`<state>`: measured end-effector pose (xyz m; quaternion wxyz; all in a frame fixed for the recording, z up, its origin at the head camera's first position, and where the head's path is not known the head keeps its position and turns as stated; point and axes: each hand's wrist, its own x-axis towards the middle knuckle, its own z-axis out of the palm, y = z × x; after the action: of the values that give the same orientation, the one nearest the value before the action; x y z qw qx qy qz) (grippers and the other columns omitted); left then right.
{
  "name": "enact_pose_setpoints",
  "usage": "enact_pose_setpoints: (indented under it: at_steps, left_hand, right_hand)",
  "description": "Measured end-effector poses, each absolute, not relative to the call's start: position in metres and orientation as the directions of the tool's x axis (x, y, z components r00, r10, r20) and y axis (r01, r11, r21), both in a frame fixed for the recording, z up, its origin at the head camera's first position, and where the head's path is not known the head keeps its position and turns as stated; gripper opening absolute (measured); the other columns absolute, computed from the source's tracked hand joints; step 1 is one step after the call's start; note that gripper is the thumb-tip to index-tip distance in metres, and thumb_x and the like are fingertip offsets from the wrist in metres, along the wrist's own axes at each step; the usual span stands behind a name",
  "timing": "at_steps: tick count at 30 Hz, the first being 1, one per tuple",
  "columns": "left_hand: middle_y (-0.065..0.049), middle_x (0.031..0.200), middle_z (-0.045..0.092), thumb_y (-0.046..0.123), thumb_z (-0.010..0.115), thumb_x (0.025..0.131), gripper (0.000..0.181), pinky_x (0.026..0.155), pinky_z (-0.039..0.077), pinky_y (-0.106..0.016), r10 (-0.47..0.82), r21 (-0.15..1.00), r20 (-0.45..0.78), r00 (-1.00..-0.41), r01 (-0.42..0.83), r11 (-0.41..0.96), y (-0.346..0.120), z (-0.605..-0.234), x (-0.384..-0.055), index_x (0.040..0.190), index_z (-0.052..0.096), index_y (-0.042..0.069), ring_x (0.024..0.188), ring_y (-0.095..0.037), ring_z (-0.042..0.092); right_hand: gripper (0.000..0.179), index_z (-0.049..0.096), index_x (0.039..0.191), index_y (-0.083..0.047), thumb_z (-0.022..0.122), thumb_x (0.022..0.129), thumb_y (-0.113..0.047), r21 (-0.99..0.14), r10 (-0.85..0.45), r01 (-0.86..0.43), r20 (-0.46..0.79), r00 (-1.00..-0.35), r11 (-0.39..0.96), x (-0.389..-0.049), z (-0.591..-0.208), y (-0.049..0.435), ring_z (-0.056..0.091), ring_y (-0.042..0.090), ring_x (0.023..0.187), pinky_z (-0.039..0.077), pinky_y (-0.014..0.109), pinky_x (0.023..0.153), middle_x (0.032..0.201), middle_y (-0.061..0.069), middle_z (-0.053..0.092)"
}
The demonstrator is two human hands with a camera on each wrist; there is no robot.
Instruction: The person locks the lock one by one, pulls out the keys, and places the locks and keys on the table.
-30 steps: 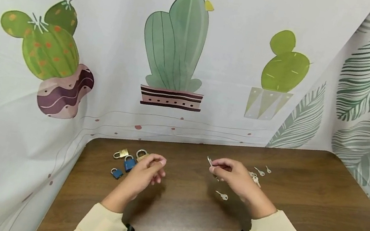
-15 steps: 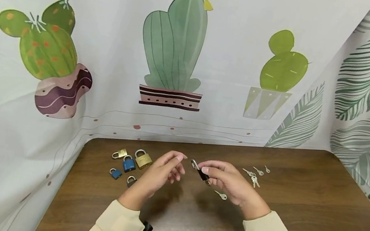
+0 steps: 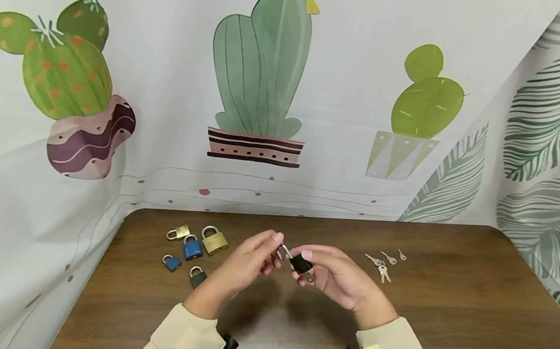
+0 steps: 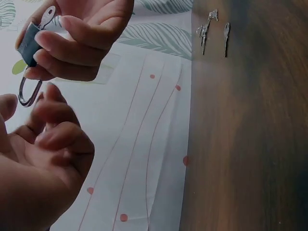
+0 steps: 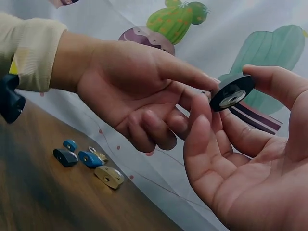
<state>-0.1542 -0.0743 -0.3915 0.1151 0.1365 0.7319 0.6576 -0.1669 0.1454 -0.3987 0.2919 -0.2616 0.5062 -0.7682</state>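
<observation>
A small black padlock (image 3: 301,263) is pinched by my right hand (image 3: 343,276), thumb on one face and fingers behind. Its silver shackle (image 4: 30,94) points toward my left hand (image 3: 250,259). The thumb and forefinger of that hand stand on either side of the shackle, with a small gap in the left wrist view; its other fingers are loosely curled. A silver key (image 4: 47,17) sticks out of the padlock's bottom end. Whether the shackle is locked is hidden by the right fingers.
On the table's left lie a large brass padlock (image 3: 215,242), a small brass padlock (image 3: 182,233), a larger blue padlock (image 3: 192,248), a small blue padlock (image 3: 171,262) and a dark padlock (image 3: 197,277). Several loose keys (image 3: 383,272) lie at the right. A printed cloth (image 3: 350,87) hangs behind.
Both hands have come together over the table's middle. The right hand has brought the black padlock leftward; the left hand has moved right to its shackle. The single loose key near the right hand is now covered.
</observation>
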Motion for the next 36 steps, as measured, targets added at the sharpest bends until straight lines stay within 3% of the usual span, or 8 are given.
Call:
enact_pose_setpoints:
  at_steps: [7, 15, 22, 29, 36]
  left_hand:
    - [-0.002, 0.069, 0.05, 0.04, 0.041, 0.109, 0.046, 0.057, 0.036, -0.022, 0.354, 0.976, 0.049, -0.934, 0.121, 0.183, -0.072, -0.395, -0.152, 0.09, 0.057, 0.002, 0.063, -0.019, 0.044]
    - [0.002, 0.064, 0.045, 0.036, 0.043, 0.109, 0.045, 0.056, 0.035, -0.021, 0.348, 0.963, 0.079, -0.934, 0.161, 0.214, -0.073, -0.399, -0.152, 0.083, 0.06, 0.004, 0.056, -0.009, 0.041]
    - [0.004, 0.059, 0.04, 0.036, 0.045, 0.109, 0.048, 0.051, 0.03, -0.021, 0.3, 0.96, 0.089, -0.95, 0.163, 0.229, -0.071, -0.4, -0.151, 0.078, 0.058, 0.002, 0.052, -0.007, 0.035]
    - [0.001, 0.064, 0.046, 0.038, 0.047, 0.108, 0.047, 0.05, 0.031, -0.021, 0.225, 0.952, 0.13, -0.966, 0.185, 0.244, -0.07, -0.4, -0.151, 0.078, 0.061, 0.004, 0.054, -0.007, 0.038]
    - [0.003, 0.055, 0.037, 0.036, 0.05, 0.107, 0.052, 0.045, 0.024, -0.021, 0.132, 0.975, 0.143, -0.981, 0.163, 0.154, -0.073, -0.398, -0.151, 0.072, 0.052, -0.004, 0.048, -0.007, 0.031]
  right_hand:
    - [0.032, 0.068, 0.118, -0.006, 0.039, 0.108, -0.014, -0.903, -0.735, 0.23, 0.125, -0.666, -0.362, -0.169, -0.404, 0.145, 0.066, 0.008, 0.082, 0.054, 0.02, 0.072, 0.1, 0.001, 0.067]
    - [0.033, 0.068, 0.119, -0.005, 0.039, 0.11, -0.016, -0.878, -0.74, 0.293, 0.098, -0.666, -0.38, -0.168, -0.406, 0.144, 0.065, 0.008, 0.082, 0.054, 0.019, 0.071, 0.101, 0.002, 0.066]
    - [0.028, 0.066, 0.115, -0.008, 0.04, 0.109, -0.015, -0.9, -0.726, 0.255, 0.093, -0.682, -0.355, -0.167, -0.408, 0.14, 0.058, 0.007, 0.081, 0.05, 0.018, 0.071, 0.098, -0.001, 0.063]
    - [0.023, 0.066, 0.11, -0.015, 0.043, 0.108, -0.019, -0.926, -0.737, 0.237, 0.062, -0.673, -0.295, -0.162, -0.409, 0.134, 0.049, 0.005, 0.07, 0.042, 0.02, 0.067, 0.083, -0.007, 0.053]
    - [0.019, 0.061, 0.103, -0.015, 0.043, 0.108, -0.017, -0.915, -0.725, 0.283, 0.013, -0.689, -0.286, -0.156, -0.408, 0.13, 0.05, 0.003, 0.063, 0.041, 0.02, 0.062, 0.073, -0.008, 0.055]
